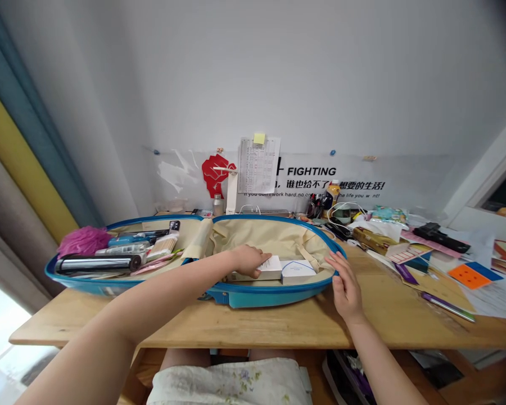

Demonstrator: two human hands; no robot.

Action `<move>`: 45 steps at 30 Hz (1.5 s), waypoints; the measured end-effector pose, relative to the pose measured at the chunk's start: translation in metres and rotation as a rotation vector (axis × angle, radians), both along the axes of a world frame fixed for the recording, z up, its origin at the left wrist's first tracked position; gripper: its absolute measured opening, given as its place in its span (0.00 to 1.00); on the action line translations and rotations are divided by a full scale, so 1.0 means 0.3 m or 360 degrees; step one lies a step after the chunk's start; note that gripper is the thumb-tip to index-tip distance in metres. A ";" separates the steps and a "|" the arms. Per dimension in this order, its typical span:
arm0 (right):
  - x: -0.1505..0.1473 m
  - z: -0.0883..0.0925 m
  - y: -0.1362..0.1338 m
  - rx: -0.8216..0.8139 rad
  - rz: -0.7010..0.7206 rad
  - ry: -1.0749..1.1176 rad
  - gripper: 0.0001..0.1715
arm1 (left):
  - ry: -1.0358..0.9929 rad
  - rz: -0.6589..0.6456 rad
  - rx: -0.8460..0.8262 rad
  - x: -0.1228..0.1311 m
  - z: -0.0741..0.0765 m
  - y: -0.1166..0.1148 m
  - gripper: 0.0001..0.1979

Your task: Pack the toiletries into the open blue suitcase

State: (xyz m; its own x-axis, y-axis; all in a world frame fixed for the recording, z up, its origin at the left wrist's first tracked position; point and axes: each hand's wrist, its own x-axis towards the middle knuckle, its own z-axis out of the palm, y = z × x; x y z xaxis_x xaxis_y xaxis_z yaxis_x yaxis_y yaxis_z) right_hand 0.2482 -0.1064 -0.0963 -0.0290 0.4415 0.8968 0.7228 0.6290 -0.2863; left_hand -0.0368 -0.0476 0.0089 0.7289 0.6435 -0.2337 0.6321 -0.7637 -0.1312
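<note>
A wooden desk (236, 326) carries one open blue suitcase (244, 298); two white boxes (298, 272) lie flat side by side in its cream-lined right half, long axes running left to right; the left hand (248, 261) rests open, unclenched, on the left box (272, 269); the right hand (344, 287), released, touches the suitcase rim (331, 236).

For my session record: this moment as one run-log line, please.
left hand: on white box | right hand: at blue suitcase rim | suitcase: open on desk
</note>
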 end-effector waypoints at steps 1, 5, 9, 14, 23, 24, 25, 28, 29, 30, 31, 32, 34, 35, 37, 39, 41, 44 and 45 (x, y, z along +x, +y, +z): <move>0.001 -0.001 0.000 -0.0003 0.0001 -0.0004 0.21 | 0.0002 0.0000 -0.0016 0.005 -0.007 -0.001 0.34; 0.002 -0.002 0.000 -0.0009 0.0001 0.0001 0.22 | -0.0069 0.0013 -0.0053 0.005 -0.012 -0.007 0.28; 0.001 -0.003 0.004 -0.0026 0.0009 0.0024 0.22 | -0.0317 0.0055 0.0010 -0.056 0.037 -0.016 0.27; 0.007 -0.008 0.012 0.0027 0.0048 0.0016 0.21 | -0.0800 0.0263 0.0303 -0.293 0.125 -0.074 0.24; 0.009 -0.014 0.019 -0.0010 0.0051 0.0060 0.22 | -0.0182 0.1263 0.0277 -0.953 0.168 -0.236 0.33; 0.007 -0.013 0.018 -0.0009 0.0052 0.0062 0.22 | -0.0151 0.1317 0.0281 -0.995 0.162 -0.246 0.33; 0.006 -0.011 0.017 -0.0006 0.0052 0.0061 0.22 | -0.0123 0.1357 0.0293 -1.025 0.154 -0.254 0.33; 0.003 -0.005 0.014 -0.0004 0.0049 0.0047 0.22 | -0.0076 0.1390 0.0368 -1.064 0.124 -0.268 0.31; 0.002 -0.004 0.013 -0.0008 0.0044 0.0050 0.22 | -0.0070 0.1383 0.0392 -1.065 0.114 -0.270 0.30; 0.001 -0.003 0.013 -0.0014 0.0039 0.0057 0.22 | -0.0066 0.1376 0.0412 -1.064 0.106 -0.271 0.29; 0.000 -0.002 0.013 -0.0021 0.0034 0.0068 0.22 | -0.0063 0.1371 0.0427 -1.062 0.100 -0.272 0.27; -0.001 -0.002 0.012 -0.0028 0.0030 0.0079 0.23 | -0.0062 0.1368 0.0437 -1.060 0.098 -0.272 0.26; -0.003 -0.001 0.012 -0.0033 0.0032 0.0089 0.23 | -0.0066 0.1364 0.0448 -1.053 0.104 -0.271 0.24; -0.003 -0.001 0.011 -0.0035 0.0037 0.0087 0.23 | -0.0072 0.1362 0.0454 -1.046 0.113 -0.270 0.23; -0.004 0.000 0.009 -0.0033 0.0040 0.0072 0.23 | -0.0095 0.1350 0.0480 -1.016 0.143 -0.270 0.24; -0.004 0.002 0.007 -0.0027 0.0040 0.0054 0.22 | -0.0178 0.1299 0.0529 -0.954 0.186 -0.272 0.26; -0.004 0.002 0.006 -0.0019 0.0044 0.0043 0.21 | -0.0333 0.1198 0.0548 -0.858 0.231 -0.275 0.29; -0.002 0.001 0.006 -0.0018 0.0050 0.0042 0.21 | -0.0583 0.0980 0.0426 -0.673 0.282 -0.273 0.32; -0.002 0.000 0.007 -0.0021 0.0049 0.0044 0.22 | -0.0660 0.0874 0.0362 -0.608 0.291 -0.269 0.32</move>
